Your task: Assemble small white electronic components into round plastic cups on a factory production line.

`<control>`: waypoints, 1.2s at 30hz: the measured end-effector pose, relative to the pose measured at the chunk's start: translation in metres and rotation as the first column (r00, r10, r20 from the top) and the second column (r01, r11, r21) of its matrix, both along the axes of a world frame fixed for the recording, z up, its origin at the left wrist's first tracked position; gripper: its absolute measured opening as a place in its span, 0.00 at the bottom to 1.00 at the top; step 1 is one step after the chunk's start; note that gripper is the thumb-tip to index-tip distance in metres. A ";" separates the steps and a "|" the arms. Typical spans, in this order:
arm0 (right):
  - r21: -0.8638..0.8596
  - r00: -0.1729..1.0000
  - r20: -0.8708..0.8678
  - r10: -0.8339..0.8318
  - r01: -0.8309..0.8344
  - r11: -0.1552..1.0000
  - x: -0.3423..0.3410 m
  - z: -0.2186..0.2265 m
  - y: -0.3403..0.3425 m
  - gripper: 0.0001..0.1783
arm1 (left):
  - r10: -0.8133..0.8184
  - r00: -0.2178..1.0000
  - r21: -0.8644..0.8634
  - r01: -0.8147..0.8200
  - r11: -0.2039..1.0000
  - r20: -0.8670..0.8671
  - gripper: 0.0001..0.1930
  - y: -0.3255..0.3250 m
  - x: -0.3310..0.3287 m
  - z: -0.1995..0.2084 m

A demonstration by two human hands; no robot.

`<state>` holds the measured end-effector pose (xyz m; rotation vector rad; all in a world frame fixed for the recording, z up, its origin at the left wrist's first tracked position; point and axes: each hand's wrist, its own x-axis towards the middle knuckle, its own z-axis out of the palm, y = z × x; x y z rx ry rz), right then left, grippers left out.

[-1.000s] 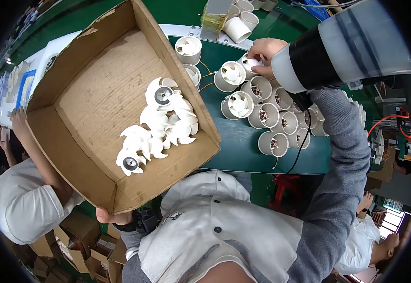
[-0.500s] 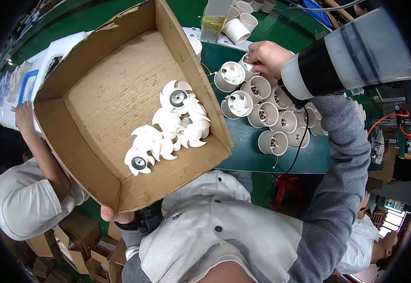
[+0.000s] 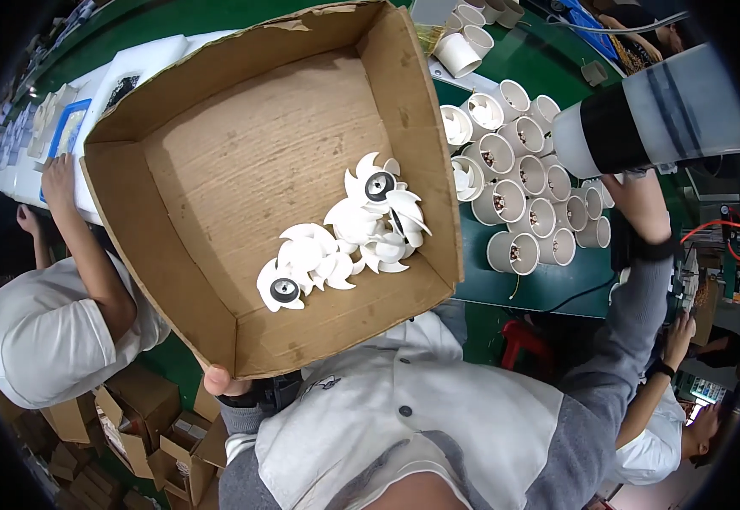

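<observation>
My left hand grips the lower corner of a shallow cardboard box, its thumb showing on the rim and the other fingers hidden. Several white fan impellers are heaped toward the box's near right side; a few show dark round hubs. Right of the box stand several white round housings, many with coppery parts inside. White impellers sit in three housings at the left of the group, including one housing at the back. My right hand is beyond the group's right side, its fingers mostly hidden behind a white cylinder with a black band.
A green table bears the housings; more housings lie at the back. A person in white works at the left, another at the right. Open cardboard cartons stand on the floor at lower left. A red stool is below the table.
My right hand has left the housing at the back and moved right and nearer me. An impeller now shows in that housing. The box has shifted right in view, still held by my left hand.
</observation>
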<state>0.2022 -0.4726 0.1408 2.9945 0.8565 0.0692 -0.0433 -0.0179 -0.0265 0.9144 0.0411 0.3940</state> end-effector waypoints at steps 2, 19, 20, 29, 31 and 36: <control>-0.039 0.963 -0.013 -0.270 0.269 0.962 -0.057 0.023 0.014 0.12 | 0.064 0.993 0.076 -0.057 0.996 -0.097 0.43 -0.004 0.000 0.005; -0.072 0.899 -0.103 0.426 -0.434 0.898 -0.053 -0.006 0.214 0.14 | 0.131 0.944 0.495 0.038 0.868 -0.302 0.61 -0.013 0.047 0.082; -0.072 0.899 -0.100 0.427 -0.435 0.898 -0.053 -0.008 0.215 0.14 | 0.133 0.945 0.497 0.035 0.867 -0.299 0.61 -0.012 0.045 0.080; 0.203 0.912 0.064 0.406 -0.410 0.889 -0.050 -0.023 0.220 0.14 | 0.018 0.975 0.406 0.075 0.911 -0.220 0.59 -0.011 0.053 0.079; 0.092 0.896 0.143 0.421 -0.435 0.896 -0.052 -0.021 0.223 0.14 | 0.031 0.961 0.410 0.087 0.908 -0.274 0.58 -0.012 0.053 0.085; 0.047 0.875 0.186 0.446 -0.462 0.886 -0.055 -0.023 0.227 0.14 | 0.011 0.965 0.424 0.104 0.900 -0.261 0.59 -0.013 0.057 0.089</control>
